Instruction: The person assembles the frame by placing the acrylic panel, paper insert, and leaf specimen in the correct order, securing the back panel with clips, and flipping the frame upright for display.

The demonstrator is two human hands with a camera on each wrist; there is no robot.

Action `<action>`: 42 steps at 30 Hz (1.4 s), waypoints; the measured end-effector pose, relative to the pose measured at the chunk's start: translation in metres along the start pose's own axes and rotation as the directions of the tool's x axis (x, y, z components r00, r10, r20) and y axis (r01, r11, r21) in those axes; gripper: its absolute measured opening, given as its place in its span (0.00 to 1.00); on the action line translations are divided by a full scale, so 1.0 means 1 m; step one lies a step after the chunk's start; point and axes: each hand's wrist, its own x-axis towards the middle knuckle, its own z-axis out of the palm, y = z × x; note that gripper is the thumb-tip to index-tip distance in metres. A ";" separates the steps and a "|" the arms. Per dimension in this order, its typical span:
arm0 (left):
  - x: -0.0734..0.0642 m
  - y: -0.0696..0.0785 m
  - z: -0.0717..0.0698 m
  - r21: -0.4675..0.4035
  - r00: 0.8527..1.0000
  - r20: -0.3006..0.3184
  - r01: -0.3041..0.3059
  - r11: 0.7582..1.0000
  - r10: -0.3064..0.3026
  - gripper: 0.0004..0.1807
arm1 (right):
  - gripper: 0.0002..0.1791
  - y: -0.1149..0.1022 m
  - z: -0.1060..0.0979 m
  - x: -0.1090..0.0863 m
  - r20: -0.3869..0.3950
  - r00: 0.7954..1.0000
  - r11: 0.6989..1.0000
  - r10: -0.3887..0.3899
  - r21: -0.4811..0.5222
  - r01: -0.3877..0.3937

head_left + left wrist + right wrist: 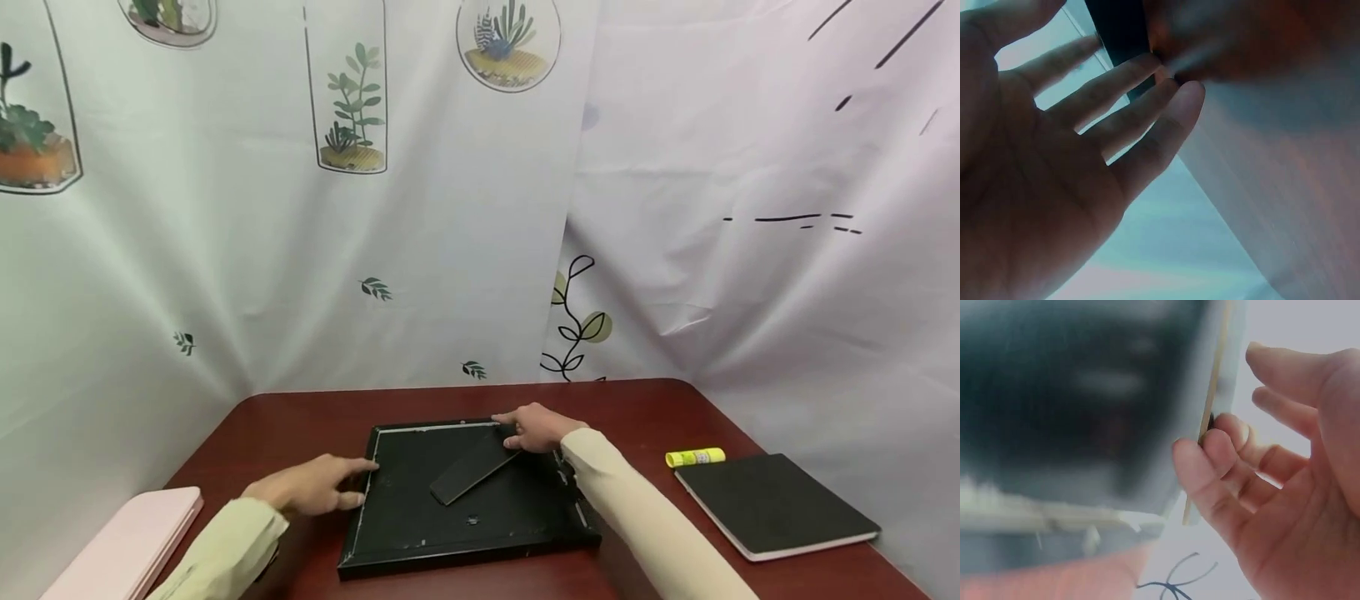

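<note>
A black picture frame point(405, 546) lies on the table with its back facing up, and a flat stand leg point(459, 482) slants across that back. At the frame's left side my left hand point(311, 485) touches the edge with its fingertips; in the left wrist view its fingers point(1097, 94) are nearly straight and spread. Over the far right part of the frame is my right hand point(538, 427), covering the leg's upper end. In the right wrist view several bent fingers point(1194, 469) meet a thin tan edge beside the dark back; whether they grip it is unclear.
A yellow glue stick point(695, 457) and a black-covered notebook point(780, 504) lie at the table's right side. A pale pink case-like object point(123, 542) sits at the left edge. The reddish-brown table point(315, 417) backs onto a white printed curtain point(465, 208).
</note>
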 end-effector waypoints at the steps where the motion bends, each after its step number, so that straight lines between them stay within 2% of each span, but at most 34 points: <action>1: -0.005 0.001 0.002 -0.012 1.000 0.008 -0.009 1.000 0.009 0.28 | 0.30 0.001 -0.002 -0.005 -0.016 1.000 0.999 -0.021 0.032 0.022; 5: -0.018 0.009 0.008 -0.043 0.999 0.018 -0.049 0.998 0.050 0.27 | 0.28 0.011 -0.013 -0.033 -0.082 0.993 0.992 -0.086 0.084 0.092; 8: -0.022 0.015 0.009 -0.071 0.996 0.006 -0.086 0.994 0.086 0.28 | 0.28 0.022 -0.015 -0.055 -0.111 0.988 0.990 -0.111 0.071 0.120; 12: -0.026 0.020 0.011 -0.138 0.994 -0.018 -0.109 0.984 0.108 0.32 | 0.30 0.033 -0.008 -0.079 -0.120 0.987 0.993 -0.103 0.052 0.110; 15: -0.029 0.020 0.014 -0.195 0.994 -0.034 -0.105 0.975 0.101 0.34 | 0.34 0.037 0.003 -0.091 -0.089 0.994 0.996 -0.067 0.050 0.072; 21: -0.030 0.022 0.020 -0.280 0.996 -0.063 -0.081 0.957 0.066 0.35 | 0.39 0.041 0.017 -0.097 -0.030 0.999 0.988 -0.031 0.151 0.036; 27: -0.031 0.025 0.021 -0.243 0.997 -0.066 -0.060 0.968 0.046 0.30 | 0.40 0.044 0.021 -0.092 -0.044 0.997 0.978 -0.056 0.199 0.064; 30: -0.033 0.025 0.023 -0.248 0.998 -0.058 -0.039 0.968 0.026 0.27 | 0.38 0.046 0.022 -0.096 -0.052 0.996 0.978 -0.077 0.190 0.085; 37: -0.039 0.028 0.030 -0.250 0.999 -0.049 -0.023 0.968 0.011 0.25 | 0.38 0.043 0.022 -0.115 -0.013 0.990 0.989 -0.138 0.053 0.138; 42: -0.040 0.028 0.032 -0.232 0.998 -0.054 -0.032 0.972 0.020 0.25 | 0.36 0.045 0.022 -0.121 -0.025 0.991 0.983 -0.129 0.131 0.131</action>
